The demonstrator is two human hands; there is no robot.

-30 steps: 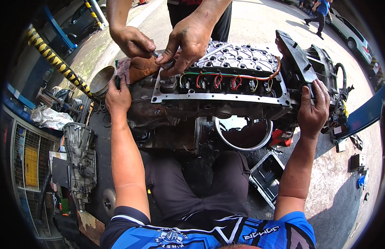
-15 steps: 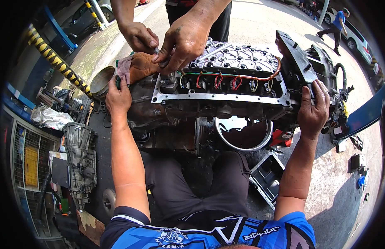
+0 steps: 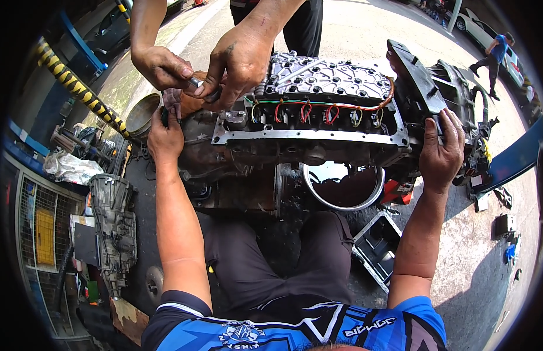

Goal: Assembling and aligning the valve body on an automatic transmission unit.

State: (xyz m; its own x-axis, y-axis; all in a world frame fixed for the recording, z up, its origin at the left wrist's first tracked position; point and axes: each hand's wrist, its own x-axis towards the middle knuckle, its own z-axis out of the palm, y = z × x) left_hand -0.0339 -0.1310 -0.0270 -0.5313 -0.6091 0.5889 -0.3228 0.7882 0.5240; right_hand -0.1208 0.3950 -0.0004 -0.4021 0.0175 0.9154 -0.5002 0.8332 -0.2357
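Observation:
An automatic transmission (image 3: 254,155) lies across in front of me, its valve body (image 3: 336,79) uncovered on top, with coloured wires (image 3: 306,105) along the near side. My left hand (image 3: 166,140) grips its left end, thumb and fingers apart around the casing beside a brown and pinkish rag (image 3: 191,102); some fingertips are hidden. At the right end, my right hand (image 3: 443,149) is closed over the edge of the dark housing. A co-worker's two hands (image 3: 236,64) hold a small shiny metal cylinder (image 3: 196,82) above the transmission's left part.
Under the transmission stands a round metal basin (image 3: 344,193) with dark fluid. A rectangular oil pan (image 3: 378,248) lies by my right knee. Another gearbox (image 3: 112,225) is on the floor at left, near a striped yellow-black post (image 3: 75,82). A person (image 3: 494,58) walks at far right.
The co-worker's hands have shifted left with the metal piece, now covering more of the rag. The distant person has moved further right. My own hands stay in place.

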